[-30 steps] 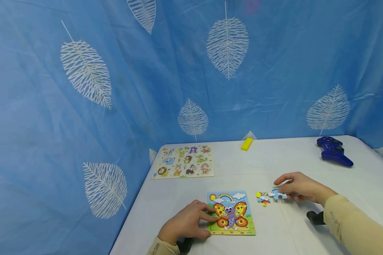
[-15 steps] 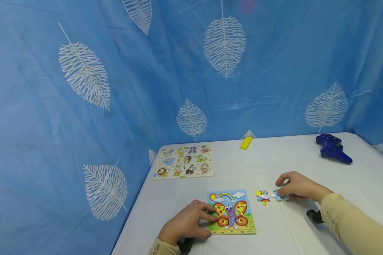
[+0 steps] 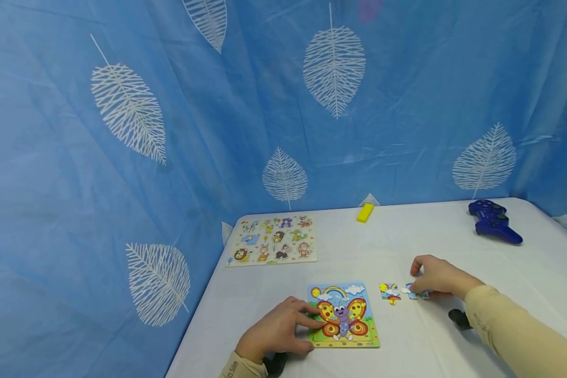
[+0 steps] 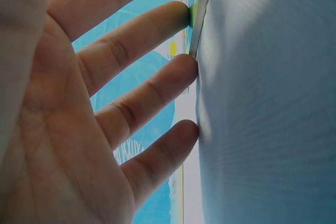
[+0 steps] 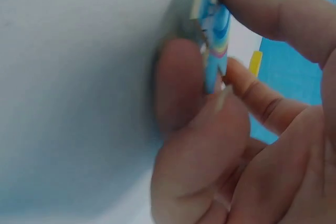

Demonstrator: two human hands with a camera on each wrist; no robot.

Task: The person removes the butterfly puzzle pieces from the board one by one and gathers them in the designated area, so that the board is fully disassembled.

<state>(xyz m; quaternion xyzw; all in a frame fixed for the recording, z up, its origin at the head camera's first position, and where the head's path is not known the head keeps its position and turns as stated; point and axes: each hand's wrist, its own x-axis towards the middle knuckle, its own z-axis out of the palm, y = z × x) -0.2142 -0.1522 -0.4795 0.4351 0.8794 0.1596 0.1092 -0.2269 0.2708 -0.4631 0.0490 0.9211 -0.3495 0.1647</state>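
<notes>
In the head view a square butterfly picture board lies flat on the table. My left hand rests at its left side, fingers spread, with fingertips on the picture; the left wrist view shows the lower fingers touching the table and the board's edge. To the right of the board lies a jigsaw piece with a sun and rainbow. My right hand pinches a blue jigsaw piece just right of that, fingers and thumb at its edges. The right hand partly hides this piece in the head view.
A white table carries an animal picture board at the back left, a yellow block at the back and a blue game controller at the back right. A blue leaf-print cloth hangs behind.
My right hand has turned the blue jigsaw piece and shifted slightly, keeping it beside the sun-and-rainbow piece. My left hand stays at the butterfly board.
</notes>
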